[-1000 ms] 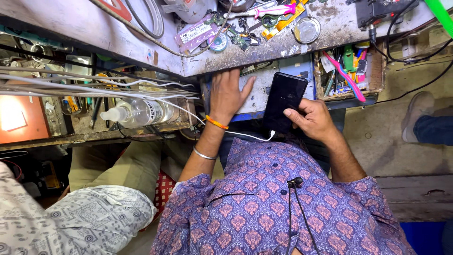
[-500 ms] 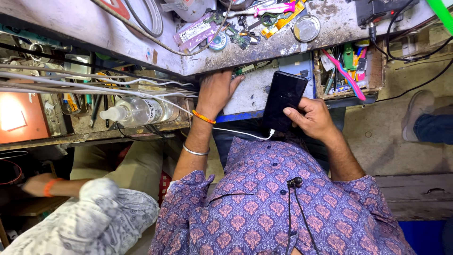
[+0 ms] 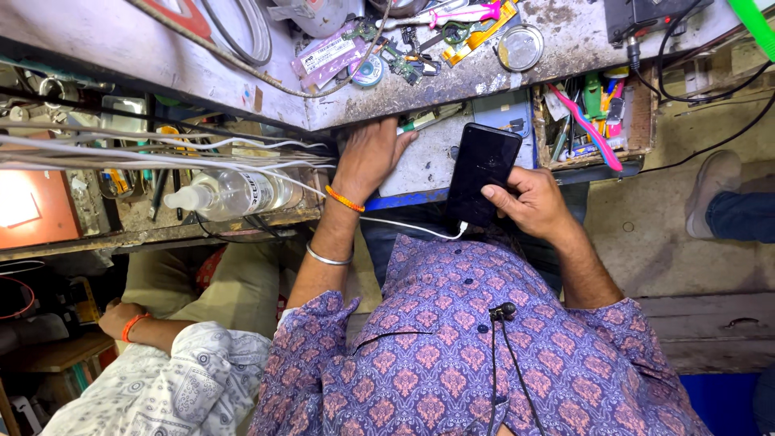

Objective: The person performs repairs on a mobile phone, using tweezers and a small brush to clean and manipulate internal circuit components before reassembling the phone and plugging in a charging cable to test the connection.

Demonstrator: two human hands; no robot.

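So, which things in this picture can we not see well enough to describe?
- Left hand: its fingertips go under the bench edge, so what they touch is hidden (head view).
- Phone in the right hand: screen dark, nothing readable.
- Cable: its far end is hidden behind the left wrist.
- Drawer: tools too small and jumbled to tell apart.

The phone (image 3: 482,172) is glossy black with a white cable (image 3: 408,227). The shirt (image 3: 476,347) is purple with a pink repeating motif. An orange band (image 3: 345,199) and a silver bangle (image 3: 327,257) ring the left wrist.
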